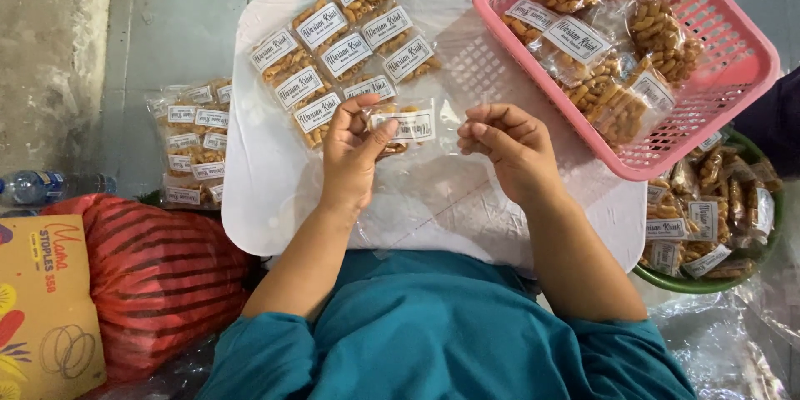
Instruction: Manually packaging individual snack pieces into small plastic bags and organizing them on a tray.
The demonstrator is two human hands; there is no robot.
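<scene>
A small clear plastic packet of brown fried snacks with a white label (406, 127) lies on the white rounded tray (258, 208), near the middle, just below a double row of like labelled snack packets (342, 54). The left hand (352, 150) rises from a bent forearm, palm down, its thumb and forefinger pinching the packet's left edge, the other fingers curled beside them. The right hand (510, 148) sits just right of the packet, its fingers bent and drawn together over the clear film at the right edge; whether they grip it I cannot tell. Far right, a pink plastic lattice basket (733, 75) holds more packets, tilted over a green bowl (708, 283) of packets. Left of the tray lies a bundled stack of packets (193, 146).
</scene>
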